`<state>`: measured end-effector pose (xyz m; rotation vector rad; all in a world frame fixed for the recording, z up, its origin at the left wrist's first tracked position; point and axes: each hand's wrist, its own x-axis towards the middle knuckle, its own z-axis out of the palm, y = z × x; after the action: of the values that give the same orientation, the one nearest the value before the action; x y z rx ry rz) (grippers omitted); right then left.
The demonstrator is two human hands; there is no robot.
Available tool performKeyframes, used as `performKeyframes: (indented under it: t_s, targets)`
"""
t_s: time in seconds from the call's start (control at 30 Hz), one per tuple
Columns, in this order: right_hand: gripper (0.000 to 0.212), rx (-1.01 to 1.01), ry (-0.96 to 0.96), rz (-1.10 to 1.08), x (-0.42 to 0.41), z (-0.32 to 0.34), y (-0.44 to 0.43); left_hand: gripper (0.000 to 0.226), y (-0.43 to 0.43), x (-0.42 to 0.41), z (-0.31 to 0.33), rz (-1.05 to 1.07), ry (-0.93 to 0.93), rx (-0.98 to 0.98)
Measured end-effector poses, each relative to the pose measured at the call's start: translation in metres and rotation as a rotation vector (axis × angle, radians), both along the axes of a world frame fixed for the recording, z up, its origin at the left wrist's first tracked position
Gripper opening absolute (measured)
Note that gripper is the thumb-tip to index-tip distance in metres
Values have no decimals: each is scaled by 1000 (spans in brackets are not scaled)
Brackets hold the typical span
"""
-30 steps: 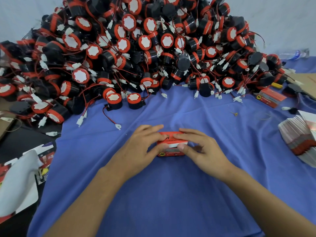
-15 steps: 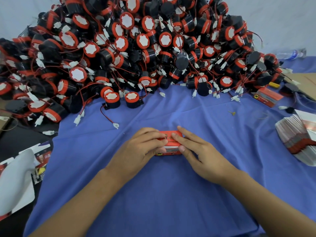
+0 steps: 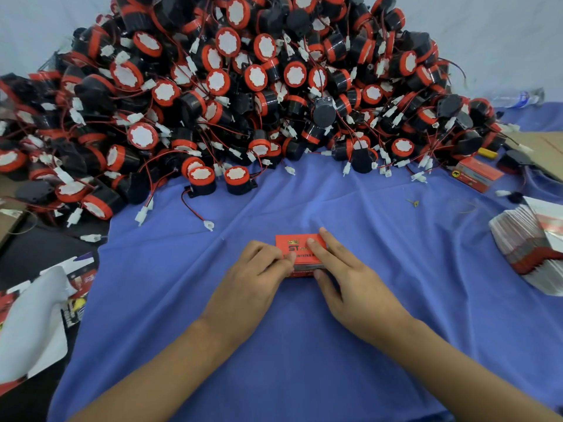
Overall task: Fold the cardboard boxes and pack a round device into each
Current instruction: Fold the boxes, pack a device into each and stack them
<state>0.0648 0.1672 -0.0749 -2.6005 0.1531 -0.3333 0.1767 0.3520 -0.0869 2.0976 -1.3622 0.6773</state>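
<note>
A small red cardboard box (image 3: 300, 248) with printed lettering lies closed on the blue cloth (image 3: 396, 239) in front of me. My left hand (image 3: 253, 281) holds its left end with curled fingers. My right hand (image 3: 350, 281) lies over its right half, fingers on the top face and thumb against the front side. A huge pile of round black-and-red devices (image 3: 243, 86) with red wires and white plugs fills the back of the table. Two of them (image 3: 202, 181) stand upright at the pile's front edge.
A stack of flat unfolded boxes (image 3: 524, 248) lies at the right edge. Another closed red box (image 3: 476, 176) sits at the back right by brown cardboard (image 3: 542, 147). A plastic bottle (image 3: 518, 99) lies behind. White cloth (image 3: 30, 324) and printed sheets lie at the left.
My left fingers have slid off the box's top to its left end, uncovering the lettering. My right fingers have stretched further across the top. The box stays in place.
</note>
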Motion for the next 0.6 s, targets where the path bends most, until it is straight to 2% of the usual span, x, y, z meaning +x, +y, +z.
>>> performKeyframes:
  t_s: [0.03,0.1,0.2,0.3,0.37,0.43,0.5,0.6]
  targets:
    - [56,22,4,-5,0,0,2,11,0,-2,1,16,64,-23]
    - [58,136,19,-34,0,-1,8,15,-2,-6,6,32,305,-99]
    - [56,515,-6,-162,3,-1,20,18,-8,-10,15,115,731,-273]
    - [35,838,-149,-364,8,-2,31,21,-21,-16,14,235,1081,-417]
    - [25,867,-218,-469,9,0,33,17,-34,-19,14,240,1155,-474]
    - [25,886,-269,-516,11,4,30,10,-50,-19,18,220,1140,-545]
    - [33,888,-332,-532,13,11,19,8,-74,-19,25,172,1118,-585]
    - [46,863,-399,-580,15,25,-13,19,-120,-15,34,69,1096,-539]
